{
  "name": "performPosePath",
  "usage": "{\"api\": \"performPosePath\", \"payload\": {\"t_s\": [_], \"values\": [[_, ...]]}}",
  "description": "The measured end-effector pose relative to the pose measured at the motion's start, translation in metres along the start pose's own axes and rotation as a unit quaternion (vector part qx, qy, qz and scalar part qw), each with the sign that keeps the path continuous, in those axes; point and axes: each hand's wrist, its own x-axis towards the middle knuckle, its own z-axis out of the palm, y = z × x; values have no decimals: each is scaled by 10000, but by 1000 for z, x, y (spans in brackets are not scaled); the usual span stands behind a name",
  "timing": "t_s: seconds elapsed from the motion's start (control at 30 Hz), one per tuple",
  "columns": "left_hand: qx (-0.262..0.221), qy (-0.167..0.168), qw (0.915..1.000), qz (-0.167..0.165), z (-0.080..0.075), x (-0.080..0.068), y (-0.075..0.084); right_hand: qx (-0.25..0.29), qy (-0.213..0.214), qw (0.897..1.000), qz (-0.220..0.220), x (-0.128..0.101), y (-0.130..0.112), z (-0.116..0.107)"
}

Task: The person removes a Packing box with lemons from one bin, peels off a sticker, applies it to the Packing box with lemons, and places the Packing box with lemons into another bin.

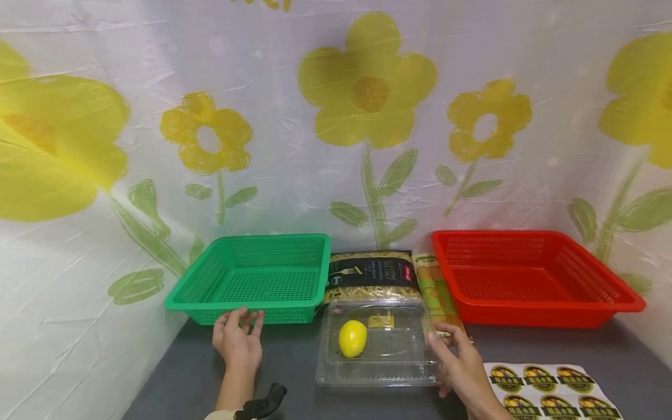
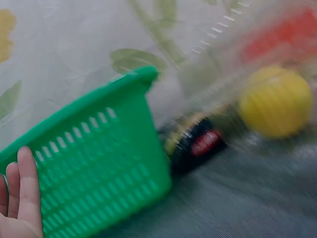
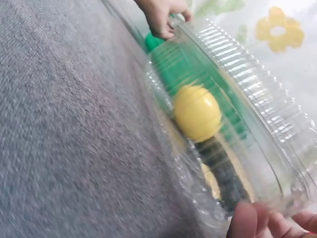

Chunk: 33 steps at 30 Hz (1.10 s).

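A clear plastic clamshell box (image 1: 388, 373) stands on the table with a yellow lemon (image 1: 352, 338) inside, its lid down over it. At the box's right edge is my right hand (image 1: 462, 367), thumb and fingertips against the plastic and loosely bent. In the right wrist view its fingertips (image 3: 245, 220) overlap the box's near corner. My left hand (image 1: 238, 338) is just in front of the green basket (image 1: 247, 306), palm up and fingers relaxed, holding nothing. Whether those fingertips touch the basket is unclear. The left wrist view is blurred.
A black and gold pasta bag (image 1: 373, 274) lies behind the box, beside a green and orange packet (image 1: 433, 286). A red basket (image 1: 541, 312) stands at the right. A sheet of round stickers (image 1: 548, 389) lies at front right. A flowered cloth (image 1: 294, 192) hangs behind.
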Motion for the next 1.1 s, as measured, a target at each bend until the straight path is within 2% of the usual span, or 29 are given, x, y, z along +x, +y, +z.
{"api": "performPosePath", "payload": {"t_s": [0.07, 0.17, 0.23, 0.3, 0.4, 0.53, 0.63, 0.73, 0.83, 0.93, 1.1], "values": [[308, -82, 9995, -60, 0, -3, -6, -199, 46, 9998, -67, 0, 0, -6], [1208, -312, 9920, -195, -1, -7, -14, -385, 55, 9992, -33, 2, -1, -13], [1965, -530, 9784, -376, -2, -10, -19, -534, 59, 9985, 86, 3, -2, -20], [2684, -785, 9584, -575, -1, -15, -25, -778, 116, 9968, 106, 3, -1, -28], [3415, -1117, 9295, -834, 3, -24, -33, -1473, 325, 9885, -134, 4, -1, -41], [3821, -1521, 9053, -1061, 10, -37, -43, -2152, 609, 9736, -458, 4, -1, -61], [4053, -1841, 8873, -1203, 15, -44, -49, -2300, 591, 9706, -391, 6, -2, -75], [4226, -2080, 8717, -1353, 16, -49, -53, -2701, 465, 9610, -375, 9, 0, -87], [4230, -2280, 8648, -1459, 15, -53, -55, -3156, 274, 9478, -358, 14, 4, -101], [4076, -2481, 8646, -1572, 16, -57, -56, -3494, 35, 9367, -230, 19, 8, -116], [3621, -2726, 8693, -1971, 17, -62, -54, -3714, -320, 9279, 70, 22, 18, -130]]}}
